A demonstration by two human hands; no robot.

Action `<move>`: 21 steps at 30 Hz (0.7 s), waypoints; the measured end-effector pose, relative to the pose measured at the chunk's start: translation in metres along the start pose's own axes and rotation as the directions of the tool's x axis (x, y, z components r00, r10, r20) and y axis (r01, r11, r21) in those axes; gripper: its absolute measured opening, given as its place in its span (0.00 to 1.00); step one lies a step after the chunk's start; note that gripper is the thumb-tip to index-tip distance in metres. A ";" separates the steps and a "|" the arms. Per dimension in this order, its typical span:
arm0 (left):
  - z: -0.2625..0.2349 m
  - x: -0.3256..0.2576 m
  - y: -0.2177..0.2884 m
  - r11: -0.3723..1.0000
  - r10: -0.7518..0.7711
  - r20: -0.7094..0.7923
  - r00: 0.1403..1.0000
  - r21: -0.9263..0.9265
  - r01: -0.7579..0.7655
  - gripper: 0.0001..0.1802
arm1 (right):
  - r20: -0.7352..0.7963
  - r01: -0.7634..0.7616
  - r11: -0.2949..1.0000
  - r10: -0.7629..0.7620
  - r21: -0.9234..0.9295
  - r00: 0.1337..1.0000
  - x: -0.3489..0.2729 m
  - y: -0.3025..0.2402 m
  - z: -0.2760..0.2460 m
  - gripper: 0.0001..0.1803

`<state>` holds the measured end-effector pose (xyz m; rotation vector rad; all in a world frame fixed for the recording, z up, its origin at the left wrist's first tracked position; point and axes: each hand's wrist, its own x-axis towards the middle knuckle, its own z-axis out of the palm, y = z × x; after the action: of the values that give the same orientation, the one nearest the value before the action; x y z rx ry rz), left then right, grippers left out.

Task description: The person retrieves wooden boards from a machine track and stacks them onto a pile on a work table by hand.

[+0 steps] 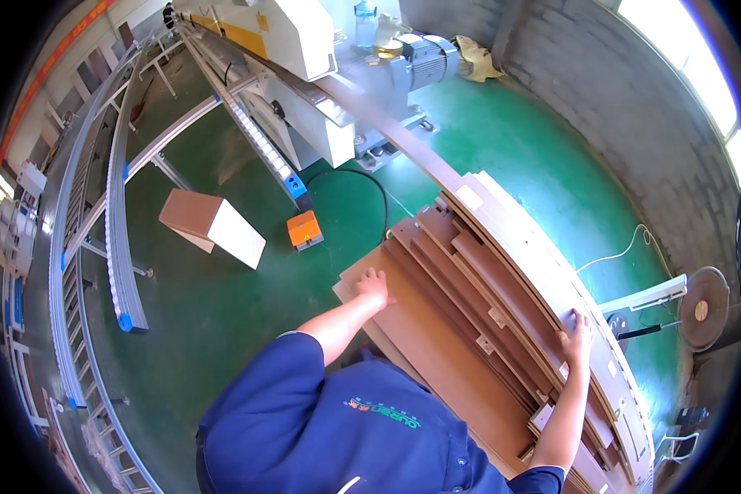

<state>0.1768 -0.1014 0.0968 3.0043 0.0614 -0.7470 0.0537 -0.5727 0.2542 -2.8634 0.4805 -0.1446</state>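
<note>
My left hand [373,288] lies on a flat brown board [424,317] near its far left end, with the fingers partly spread. To the right, my right hand [579,336] rests on the edge of a long pale panel [519,235], thumb apart from the fingers. This panel tops a taller stack of boards. Between my hands, several narrow brown boards [469,284] lie stacked in uneven steps, some with small pale labels. The undersides of my fingers are hidden.
An orange foot pedal [305,229] and a folded brown-and-white board [214,226] are on the green floor. Roller conveyor rails [119,247] run along the left. A large machine [305,41] with a motor [428,62] stands ahead. A round fan [704,305] is at right.
</note>
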 end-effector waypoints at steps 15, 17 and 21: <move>0.044 -0.073 0.070 0.924 0.019 0.142 0.990 0.375 -0.071 0.69 | 0.006 -0.173 0.972 0.176 -0.161 0.984 -0.086 0.191 -0.050 0.37; 0.043 -0.071 0.073 0.921 0.039 0.135 0.990 0.380 -0.088 0.68 | 0.045 -0.276 0.924 0.298 -0.264 0.954 -0.099 0.241 -0.049 0.40; 0.050 -0.064 0.070 0.895 0.050 0.148 0.988 0.433 -0.110 0.70 | 0.014 -0.185 0.974 0.188 -0.132 0.982 -0.103 0.200 -0.075 0.48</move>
<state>0.1004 -0.1759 0.0848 3.3333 -0.2744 -1.0818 -0.1151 -0.7380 0.2719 -2.9208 0.7772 -0.0435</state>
